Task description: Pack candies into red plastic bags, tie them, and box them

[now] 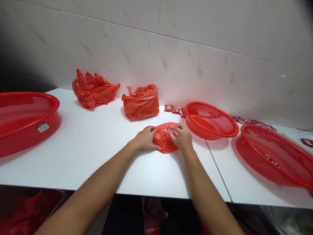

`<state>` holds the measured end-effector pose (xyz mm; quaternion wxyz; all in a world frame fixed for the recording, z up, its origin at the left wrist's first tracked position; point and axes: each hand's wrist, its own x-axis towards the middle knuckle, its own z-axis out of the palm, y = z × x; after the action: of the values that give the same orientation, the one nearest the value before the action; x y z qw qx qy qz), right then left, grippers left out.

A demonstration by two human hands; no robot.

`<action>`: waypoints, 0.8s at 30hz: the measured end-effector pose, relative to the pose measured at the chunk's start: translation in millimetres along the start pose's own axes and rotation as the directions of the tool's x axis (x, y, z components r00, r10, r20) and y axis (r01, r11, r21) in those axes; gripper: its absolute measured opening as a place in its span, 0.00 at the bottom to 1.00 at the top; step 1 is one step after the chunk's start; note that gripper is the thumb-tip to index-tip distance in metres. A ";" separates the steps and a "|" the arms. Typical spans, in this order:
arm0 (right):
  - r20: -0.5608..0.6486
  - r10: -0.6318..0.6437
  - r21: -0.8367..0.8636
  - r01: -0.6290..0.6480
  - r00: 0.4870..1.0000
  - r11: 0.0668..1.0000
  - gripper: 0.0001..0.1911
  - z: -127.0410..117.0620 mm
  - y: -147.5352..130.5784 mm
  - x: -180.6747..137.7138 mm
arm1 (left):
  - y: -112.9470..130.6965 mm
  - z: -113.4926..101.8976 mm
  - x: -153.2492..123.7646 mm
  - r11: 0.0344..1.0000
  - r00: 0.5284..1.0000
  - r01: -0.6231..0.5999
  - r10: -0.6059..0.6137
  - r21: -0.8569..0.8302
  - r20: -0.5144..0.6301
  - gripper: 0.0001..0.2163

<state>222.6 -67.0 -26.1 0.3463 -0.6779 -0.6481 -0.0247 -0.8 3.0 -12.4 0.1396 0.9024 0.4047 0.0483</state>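
Note:
A small red plastic bag [163, 138] lies on the white table [97, 153] in front of me. My left hand [145, 139] grips its left side with curled fingers. My right hand [181, 137] pinches its right side, fingers bent onto the plastic. Both forearms reach in from the bottom of the view. What is inside the bag is hidden.
A filled red bag [141, 101] and a loose heap of red bags [93, 89] sit by the tiled wall. Red perforated baskets stand at the left [24, 119], right of centre [210, 120] and far right [276, 156]. Small red packets [174, 110] lie near the wall.

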 end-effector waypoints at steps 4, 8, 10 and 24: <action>0.329 0.090 -0.035 -0.083 0.940 0.996 0.32 13.4 -0.1 -1.1 | -1.8 -2.1 -1.6 1.000 1.000 0.004 -0.004 -0.010 0.020 0.43; 0.561 0.389 -0.294 -0.263 0.731 0.919 0.57 17.5 7.1 4.4 | -3.6 -1.0 -0.4 1.000 1.000 -0.019 0.019 -0.025 0.002 0.47; 0.596 0.425 -0.351 -0.255 0.681 0.901 0.60 17.7 7.8 8.8 | -3.7 -0.8 0.9 0.999 1.000 -0.025 0.025 -0.031 0.001 0.49; 0.235 0.311 0.517 -0.390 0.921 0.762 0.32 -48.9 45.3 -54.8 | 6.5 -11.3 -2.2 1.000 0.997 -0.013 0.012 0.006 0.080 0.38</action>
<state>274.8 -135.1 -35.2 0.4811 -0.6574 -0.5105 0.2753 0.1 -0.4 0.3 0.1524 0.9066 0.3933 0.0115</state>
